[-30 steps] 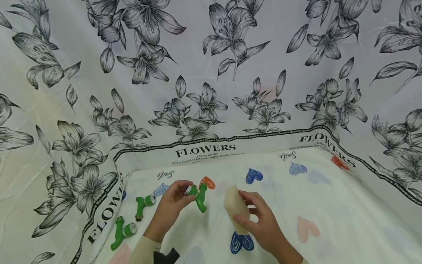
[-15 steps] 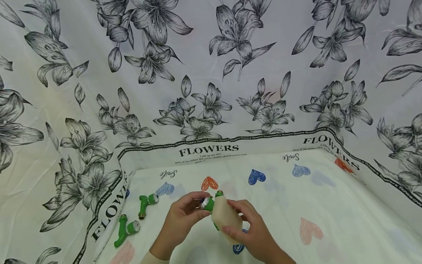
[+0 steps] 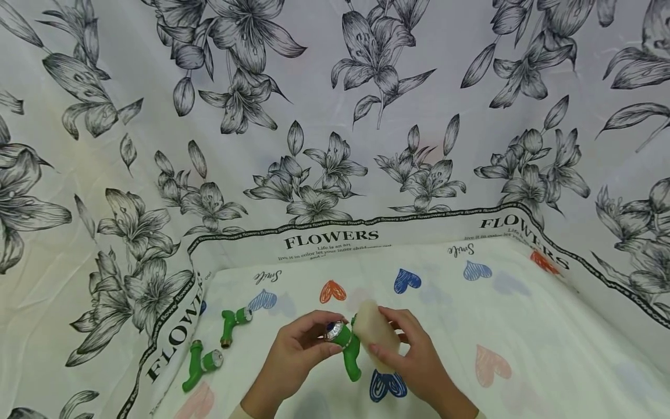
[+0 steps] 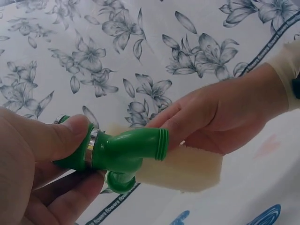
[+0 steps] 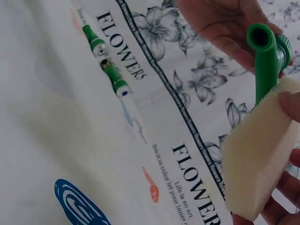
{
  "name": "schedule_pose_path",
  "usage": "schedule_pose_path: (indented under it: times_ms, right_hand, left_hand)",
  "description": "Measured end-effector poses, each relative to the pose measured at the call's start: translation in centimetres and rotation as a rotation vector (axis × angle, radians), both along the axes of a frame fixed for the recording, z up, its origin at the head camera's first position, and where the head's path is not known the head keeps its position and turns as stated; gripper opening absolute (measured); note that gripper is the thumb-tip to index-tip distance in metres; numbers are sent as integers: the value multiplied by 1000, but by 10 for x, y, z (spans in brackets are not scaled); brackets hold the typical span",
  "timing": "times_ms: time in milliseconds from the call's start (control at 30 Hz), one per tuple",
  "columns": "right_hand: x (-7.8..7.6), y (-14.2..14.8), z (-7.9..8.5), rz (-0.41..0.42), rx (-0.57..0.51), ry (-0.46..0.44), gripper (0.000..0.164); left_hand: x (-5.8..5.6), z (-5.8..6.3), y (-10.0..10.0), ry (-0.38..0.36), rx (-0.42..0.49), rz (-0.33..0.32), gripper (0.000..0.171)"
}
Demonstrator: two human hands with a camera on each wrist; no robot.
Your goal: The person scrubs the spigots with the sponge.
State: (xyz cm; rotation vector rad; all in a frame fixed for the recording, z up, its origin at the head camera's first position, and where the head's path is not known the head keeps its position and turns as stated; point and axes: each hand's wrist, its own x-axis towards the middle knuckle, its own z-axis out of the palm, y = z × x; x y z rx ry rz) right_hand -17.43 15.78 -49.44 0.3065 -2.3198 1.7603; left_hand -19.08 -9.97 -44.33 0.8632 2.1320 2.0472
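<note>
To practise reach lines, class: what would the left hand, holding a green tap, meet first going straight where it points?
The left hand would probably first bring its green tap against the cream sponge in the right hand; whether they touch is unclear.

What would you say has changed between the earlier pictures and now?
The left hand has carried the green tap rightward, close to the sponge in the right hand. The sponge, which half a second ago hid most of the tap, has shifted right, so the spout shows again. Both hands keep their holds; the farther loose tap and the nearer loose tap lie as they were.
</note>
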Motion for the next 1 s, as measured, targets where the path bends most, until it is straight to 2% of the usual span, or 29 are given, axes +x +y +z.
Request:
schedule_pose_path:
  times_ms: [133,333,500,667,1000]
  right_hand:
    - [-2,1,-1,-21,1,-23,61]
    - [1,-1,-2,-8,-7,-31,59]
    - [6,-4,-2,51,-14,-66,58]
    - [13,-10,3,131,-26,-92,58]
    - [23,-12,3,212,-34,-29,54]
  left_hand:
    - [1,1,2,5,0,-8,41]
    - [0,-2,2,-2,6,-5,41]
    - [-2,-7,2,21,34,1,42]
    - [-4,-9,1,12,50,43,43]
    - [-3,-9,3,0,55,123,43]
